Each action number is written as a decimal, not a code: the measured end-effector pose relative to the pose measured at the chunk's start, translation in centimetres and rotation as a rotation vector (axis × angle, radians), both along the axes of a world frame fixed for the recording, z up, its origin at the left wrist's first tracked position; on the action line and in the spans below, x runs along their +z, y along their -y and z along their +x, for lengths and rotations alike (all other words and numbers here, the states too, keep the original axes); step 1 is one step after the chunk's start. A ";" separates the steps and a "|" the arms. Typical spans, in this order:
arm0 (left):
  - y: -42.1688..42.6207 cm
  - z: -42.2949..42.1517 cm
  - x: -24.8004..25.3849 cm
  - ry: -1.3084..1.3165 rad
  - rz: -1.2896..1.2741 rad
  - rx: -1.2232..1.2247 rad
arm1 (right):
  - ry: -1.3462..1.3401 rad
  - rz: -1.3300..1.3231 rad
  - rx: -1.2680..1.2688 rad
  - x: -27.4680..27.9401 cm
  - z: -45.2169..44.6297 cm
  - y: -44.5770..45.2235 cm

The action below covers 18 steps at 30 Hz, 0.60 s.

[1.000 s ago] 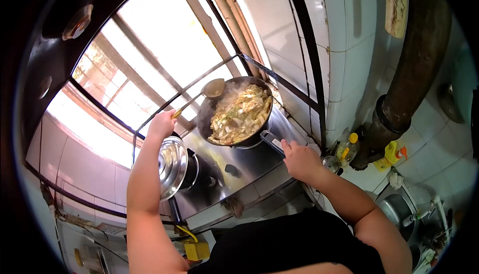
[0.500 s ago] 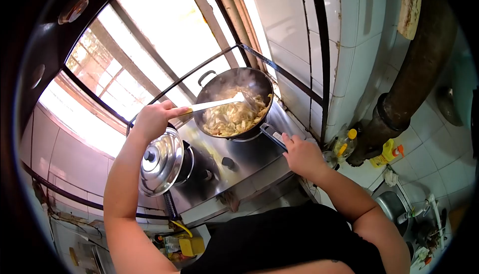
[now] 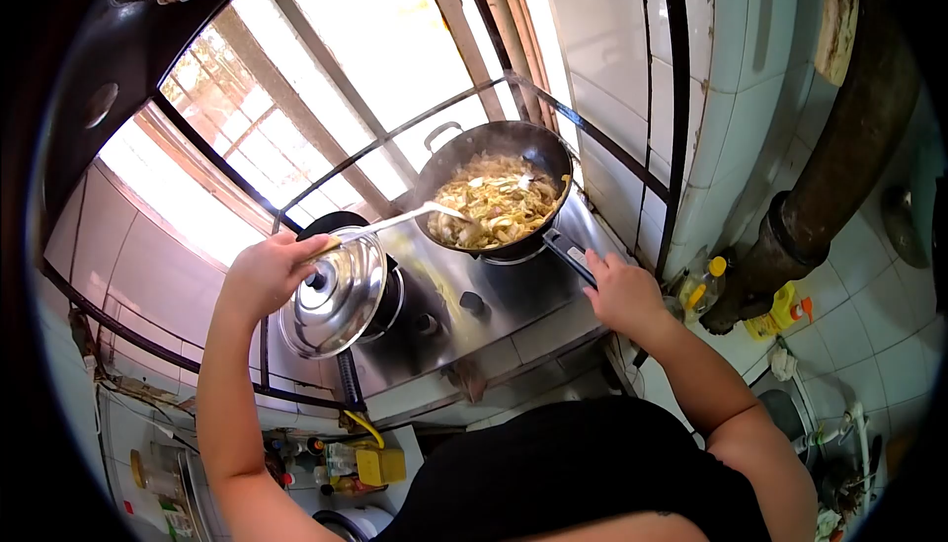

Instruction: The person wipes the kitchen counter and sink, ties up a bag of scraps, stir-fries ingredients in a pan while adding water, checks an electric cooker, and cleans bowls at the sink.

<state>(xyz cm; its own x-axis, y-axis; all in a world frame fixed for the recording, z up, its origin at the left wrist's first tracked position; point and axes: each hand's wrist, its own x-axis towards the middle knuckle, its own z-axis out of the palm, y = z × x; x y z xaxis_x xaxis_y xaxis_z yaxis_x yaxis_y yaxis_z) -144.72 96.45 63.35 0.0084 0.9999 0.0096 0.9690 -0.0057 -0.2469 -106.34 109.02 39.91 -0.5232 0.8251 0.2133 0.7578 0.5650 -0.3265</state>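
Observation:
My left hand (image 3: 265,273) is closed round the handle of a spatula (image 3: 400,217); its far end reaches into the chopped, stir-fried food (image 3: 499,201). The food lies in a dark wok (image 3: 541,147) on the right burner, with a little steam over it. My right hand (image 3: 629,292) grips the wok's long black handle (image 3: 570,255). Beneath my left hand, a shiny metal lid (image 3: 341,305) with a dark knob leans over a pan on the left burner, whose black handle (image 3: 349,379) points toward me.
The steel stove top (image 3: 449,340) carries both pans. A black metal rail (image 3: 355,154) runs behind it, before a bright window. Bottles (image 3: 703,285) and a thick brown pipe (image 3: 800,226) stand at the right, with a sink (image 3: 785,409) lower down.
The spatula has moved from across the middle of the wok to its left side, and my left hand has drawn back left. My right hand still holds the wok handle. The view has shifted slightly.

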 end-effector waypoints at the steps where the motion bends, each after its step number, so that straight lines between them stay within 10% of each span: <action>1: -0.6 1.3 -0.6 -0.062 -0.025 -0.013 | -0.006 0.000 -0.001 0.1 0.0 -0.1; 6: -4.6 5.4 -7.8 -0.105 -0.038 0.018 | -0.023 0.009 0.023 0.2 0.1 -0.2; 18: -4.6 8.2 7.4 -0.391 -0.093 0.055 | -0.024 -0.038 0.033 0.8 0.4 -0.1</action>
<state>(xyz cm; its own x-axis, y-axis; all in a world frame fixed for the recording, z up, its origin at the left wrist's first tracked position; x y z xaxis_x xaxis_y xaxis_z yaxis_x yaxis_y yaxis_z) -136.50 101.08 70.73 -0.0604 0.9954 -0.0742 0.8014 0.0040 -0.5981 -105.89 109.14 40.72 -0.5451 0.8155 0.1947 0.7310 0.5760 -0.3660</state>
